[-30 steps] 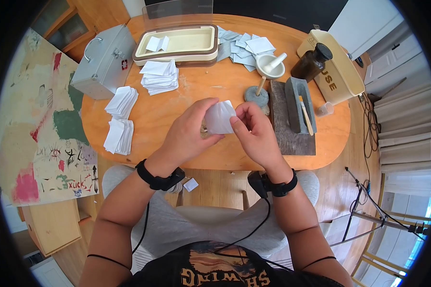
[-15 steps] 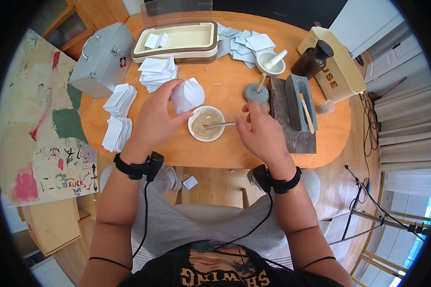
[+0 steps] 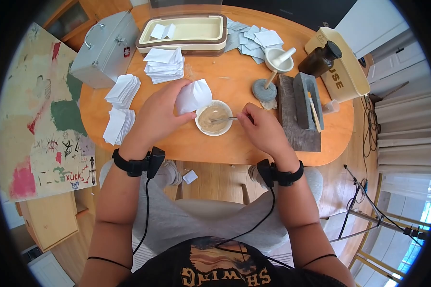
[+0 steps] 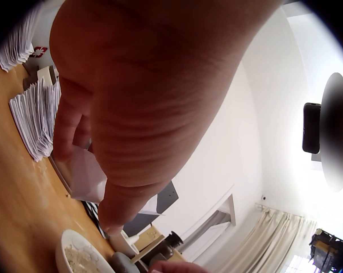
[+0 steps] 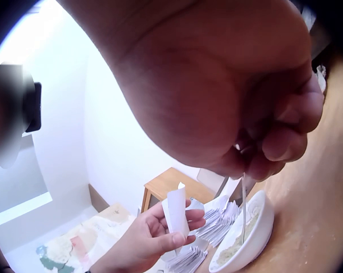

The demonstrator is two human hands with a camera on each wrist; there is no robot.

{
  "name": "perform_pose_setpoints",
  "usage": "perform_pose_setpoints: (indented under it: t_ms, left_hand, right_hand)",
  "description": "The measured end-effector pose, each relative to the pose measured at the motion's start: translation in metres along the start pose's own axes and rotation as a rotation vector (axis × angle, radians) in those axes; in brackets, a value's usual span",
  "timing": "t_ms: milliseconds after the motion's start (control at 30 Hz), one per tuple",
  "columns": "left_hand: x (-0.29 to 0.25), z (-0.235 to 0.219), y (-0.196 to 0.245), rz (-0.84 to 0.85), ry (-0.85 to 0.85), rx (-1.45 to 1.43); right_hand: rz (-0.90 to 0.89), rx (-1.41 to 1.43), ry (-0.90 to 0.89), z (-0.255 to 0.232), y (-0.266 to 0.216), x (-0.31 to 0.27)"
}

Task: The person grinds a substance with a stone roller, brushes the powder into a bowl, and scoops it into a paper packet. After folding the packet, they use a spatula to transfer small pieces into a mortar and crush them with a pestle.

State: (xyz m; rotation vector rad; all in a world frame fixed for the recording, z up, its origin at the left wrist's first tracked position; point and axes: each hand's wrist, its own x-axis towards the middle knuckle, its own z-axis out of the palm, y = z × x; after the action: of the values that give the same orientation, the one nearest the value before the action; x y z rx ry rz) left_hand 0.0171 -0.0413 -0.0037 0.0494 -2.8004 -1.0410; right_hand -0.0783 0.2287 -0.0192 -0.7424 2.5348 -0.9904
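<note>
My left hand (image 3: 159, 114) holds a white paper pouch (image 3: 195, 97) between thumb and fingers, just over the left rim of a small white bowl (image 3: 214, 134). In the right wrist view the paper (image 5: 176, 211) looks rolled like a cone, its thumb side toward me. Light brown powder (image 3: 206, 116) fills the bottom of the bowl. With curled fingers my right hand (image 3: 267, 130) pinches the handle of a slim metal spoon (image 3: 230, 118), whose far end rests in the powder. Its handle end is hidden inside the hand.
Stacks of folded white papers (image 3: 164, 66) stand at left, near a silver case (image 3: 103, 52) and a cream tray (image 3: 196, 47). At right are a mortar (image 3: 274, 63), a round stone with a wooden peg (image 3: 264, 90), a stone trough (image 3: 301, 112), a brush (image 3: 315, 115) and a dark bottle (image 3: 317, 62).
Both hands held the paper a second ago. My left hand has since carried it left, uncovering the bowl, while my right hand let go of it and took hold of the spoon.
</note>
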Motion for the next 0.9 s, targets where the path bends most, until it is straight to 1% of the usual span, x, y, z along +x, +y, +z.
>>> perform_pose_setpoints:
  t_ms: [33, 100, 133, 200, 333, 433, 500, 533, 633, 667, 700, 733, 800, 867, 900]
  left_hand:
    - [-0.001, -0.001, 0.0, -0.011, -0.006, 0.003]
    - [-0.001, -0.002, 0.0, -0.022, -0.006, 0.008]
    - [-0.001, -0.002, -0.001, -0.029, -0.008, 0.015]
    - [-0.002, -0.002, 0.0, -0.03, -0.011, 0.021]
    - [-0.001, 0.0, 0.003, -0.024, -0.012, 0.032]
    - [0.001, 0.001, 0.003, -0.02, -0.026, 0.019]
    - [0.001, 0.0, 0.006, -0.027, -0.032, 0.045]
    - [0.001, 0.0, 0.007, -0.032, -0.035, 0.07]
    - [0.0, 0.0, 0.007, -0.038, -0.046, 0.078]
    - [0.0, 0.001, 0.005, -0.037, -0.047, 0.078]
    - [0.0, 0.002, 0.002, 0.009, -0.018, 0.092]
    - [-0.001, 0.003, 0.0, 0.055, 0.012, 0.106]
    - [0.0, 0.003, -0.002, 0.054, 0.008, 0.108]
    - [0.0, 0.002, -0.001, 0.052, 0.007, 0.108]
    - [0.0, 0.001, 0.001, 0.014, -0.015, 0.099]
  right_hand:
    - [-0.001, -0.001, -0.003, -0.004, -0.003, -0.002]
    - [-0.142, -0.093, 0.056, -0.012, -0.007, -0.008]
    - [-0.143, -0.093, 0.054, -0.015, -0.01, -0.011]
    - [-0.242, -0.23, 0.161, -0.018, -0.014, -0.017]
    - [-0.276, -0.311, 0.229, -0.014, -0.01, -0.02]
    - [-0.237, -0.365, 0.217, -0.014, -0.011, -0.022]
    - [-0.139, -0.402, 0.2, -0.014, -0.011, -0.024]
    - [-0.136, -0.401, 0.197, -0.013, -0.01, -0.024]
    - [-0.109, -0.322, 0.199, -0.013, -0.004, -0.021]
    - [-0.059, -0.223, 0.138, -0.013, -0.001, -0.018]
    - [-0.01, -0.122, 0.078, -0.012, 0.0, -0.015]
    - [-0.009, -0.121, 0.079, -0.011, 0.002, -0.012]
    - [0.091, -0.004, 0.014, -0.007, 0.005, -0.007]
    - [0.101, 0.045, -0.016, 0.002, 0.016, 0.0]
    - [0.111, 0.093, -0.046, 0.006, 0.021, 0.002]
